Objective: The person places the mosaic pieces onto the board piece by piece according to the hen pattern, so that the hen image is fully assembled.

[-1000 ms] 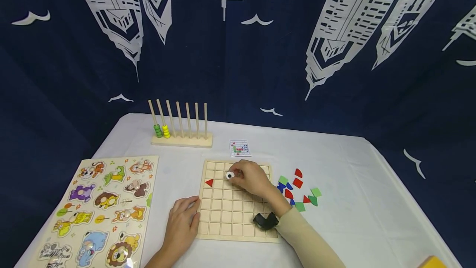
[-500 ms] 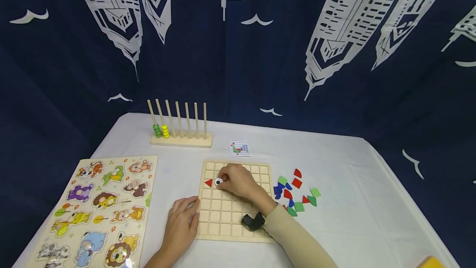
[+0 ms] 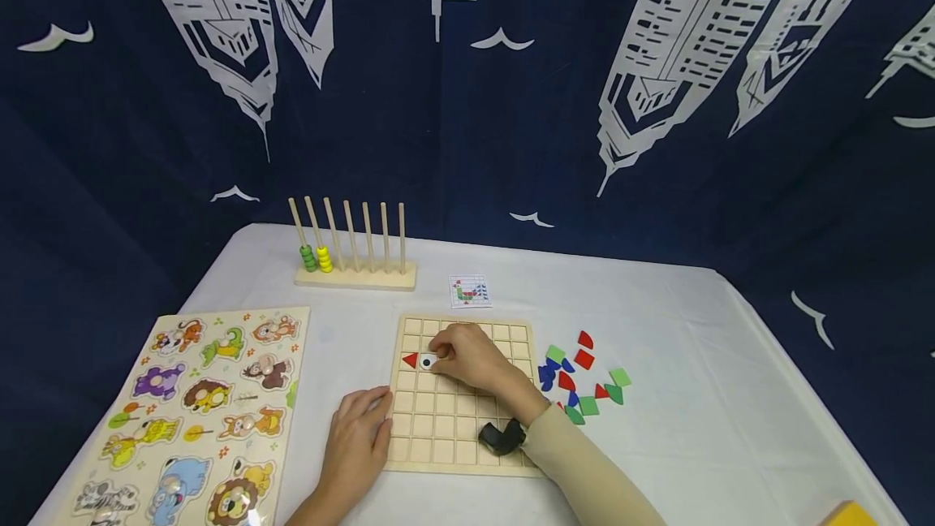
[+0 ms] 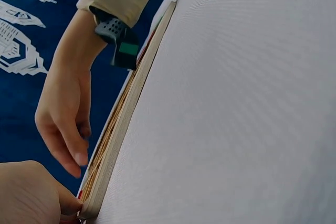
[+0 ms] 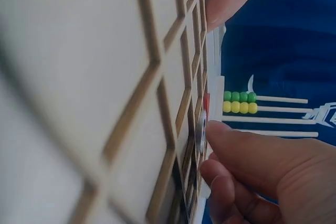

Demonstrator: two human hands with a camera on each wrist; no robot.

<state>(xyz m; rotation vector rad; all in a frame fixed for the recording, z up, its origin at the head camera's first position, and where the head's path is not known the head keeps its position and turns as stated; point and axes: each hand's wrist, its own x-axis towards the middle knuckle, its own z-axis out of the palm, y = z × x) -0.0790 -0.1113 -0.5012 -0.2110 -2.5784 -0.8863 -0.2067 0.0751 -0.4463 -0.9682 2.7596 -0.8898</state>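
Under the right hand [image 3: 475,360], its fingertips pinch a white eye tile [image 3: 427,361] set in a grid board [image 3: 438,445] cell, just beside a red triangle [image 3: 411,360]. Left hand [image 3: 358,437] lies flat and relaxed against the board's near-left edge.

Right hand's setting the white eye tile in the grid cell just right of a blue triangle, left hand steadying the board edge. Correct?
Not quite: the triangle is red, not blue, as the head view shows. The right hand sets the white eye tile just right of it; the left hand steadies the board.
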